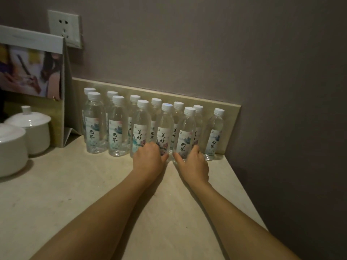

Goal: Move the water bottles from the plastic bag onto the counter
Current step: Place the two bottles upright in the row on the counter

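- Twelve clear bottles [94, 122] on my counter [75, 184], white caps, painted labels.
- My left hand [148, 159] grips one bottle's base; my right hand [194, 164] grips another's.

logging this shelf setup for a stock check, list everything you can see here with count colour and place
water bottles: twelve, clear with white caps, two rows along the backsplash
counter: one, beige stone
backsplash: one, beige strip behind the bottles
lidded jar: one, white, far left
bowl: one, white, left edge, cut off
display card: one, printed photo, standing left of the bottles
wall socket: one, white, upper left
left hand: at the third front bottle's base
right hand: at the fifth front bottle's base
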